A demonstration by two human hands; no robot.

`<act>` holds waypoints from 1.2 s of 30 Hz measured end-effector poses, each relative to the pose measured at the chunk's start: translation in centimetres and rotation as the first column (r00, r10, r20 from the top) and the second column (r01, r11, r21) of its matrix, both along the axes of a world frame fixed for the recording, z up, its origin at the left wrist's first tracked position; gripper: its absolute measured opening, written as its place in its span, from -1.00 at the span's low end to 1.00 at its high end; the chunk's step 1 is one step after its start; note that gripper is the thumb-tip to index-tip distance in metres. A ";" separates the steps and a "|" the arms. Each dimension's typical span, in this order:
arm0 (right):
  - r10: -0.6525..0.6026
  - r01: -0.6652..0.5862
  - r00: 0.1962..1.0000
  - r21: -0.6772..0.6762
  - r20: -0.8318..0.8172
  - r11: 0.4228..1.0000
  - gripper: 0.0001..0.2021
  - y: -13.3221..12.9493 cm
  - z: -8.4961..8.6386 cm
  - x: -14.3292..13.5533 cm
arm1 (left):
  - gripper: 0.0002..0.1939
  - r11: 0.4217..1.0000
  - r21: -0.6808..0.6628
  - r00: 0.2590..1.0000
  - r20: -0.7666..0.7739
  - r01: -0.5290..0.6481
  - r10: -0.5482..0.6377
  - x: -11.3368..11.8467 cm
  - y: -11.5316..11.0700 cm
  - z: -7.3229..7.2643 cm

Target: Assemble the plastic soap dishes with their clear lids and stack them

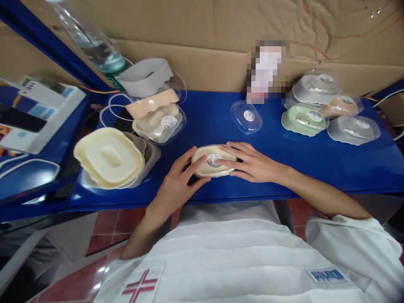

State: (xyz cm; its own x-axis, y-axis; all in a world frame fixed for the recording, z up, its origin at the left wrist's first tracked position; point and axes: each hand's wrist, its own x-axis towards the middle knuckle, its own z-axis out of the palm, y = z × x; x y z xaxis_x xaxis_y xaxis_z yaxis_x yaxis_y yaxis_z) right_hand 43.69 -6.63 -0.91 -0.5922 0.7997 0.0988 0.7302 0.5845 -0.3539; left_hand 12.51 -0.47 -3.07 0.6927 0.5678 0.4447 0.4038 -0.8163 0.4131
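A cream plastic box with a clear lid (205, 169) lies on the blue table in front of me, a round printed sticker (214, 160) on its top. My left hand (181, 176) grips the left end, thumb along the near edge and fingers over the lid. From the other side, my right hand (249, 162) holds the right end, its fingers stretched across the lid towards the sticker. Beyond it lies a loose clear lid (246, 117) with a similar sticker. To the left, pale yellow plastic trays (109, 158) are stacked over greyish ones.
Several lidded boxes, including a green one (304, 120) and a grey one (353, 129), sit at the right. Back left are a peach piece (151, 104), a lidded beige box (159, 122), a white piece (147, 78) and a water bottle (101, 54). A pixelated object (267, 71) leans against the cardboard.
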 end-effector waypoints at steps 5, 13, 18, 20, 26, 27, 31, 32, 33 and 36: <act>-0.059 0.063 0.995 0.052 -0.080 0.997 -0.45 0.5 0.3 1.1 | -0.29 0.999 -0.040 0.999 -0.025 -0.027 0.026 0.2 -0.2 0.4; -0.300 0.297 0.953 0.076 0.033 0.952 -0.41 2.2 -0.9 3.0 | -0.75 0.963 0.063 0.951 -0.187 0.263 -0.248 0.1 -0.1 0.6; -0.284 0.269 0.956 0.169 0.069 0.948 -0.42 4.3 1.1 1.7 | -0.76 0.954 0.081 0.946 -0.175 0.290 -0.272 0.1 -0.2 0.7; -0.210 0.190 0.975 0.212 0.077 0.959 -0.43 6.7 2.8 -0.2 | -0.76 0.955 0.089 0.949 -0.171 0.283 -0.265 0.1 -0.2 0.7; -0.034 -0.010 0.990 0.314 0.136 0.949 -0.46 16.4 5.9 -8.1 | -0.76 0.964 0.071 0.955 -0.174 0.257 -0.241 0.0 -0.3 0.5; -0.042 -0.011 0.987 0.330 0.154 0.944 -0.46 17.5 6.0 -9.2 | -0.76 0.963 0.076 0.954 -0.174 0.260 -0.243 -0.1 -0.3 0.5; -0.118 0.012 0.961 0.391 0.249 0.920 -0.47 19.3 5.9 -12.0 | -0.76 0.960 0.098 0.955 -0.170 0.263 -0.244 -0.1 -0.3 0.4; -0.136 0.017 0.954 0.401 0.268 0.916 -0.49 19.3 6.0 -12.3 | -0.76 0.960 0.095 0.954 -0.172 0.263 -0.245 -0.1 -0.3 0.4; -0.153 0.027 0.948 0.409 0.280 0.912 -0.51 19.3 6.2 -12.5 | -0.76 0.960 0.089 0.954 -0.172 0.264 -0.246 -0.1 -0.3 0.4; -0.165 0.038 0.945 0.407 0.282 0.913 -0.52 19.2 6.9 -12.9 | -0.76 0.961 0.065 0.951 -0.175 0.268 -0.253 -0.1 -0.4 0.3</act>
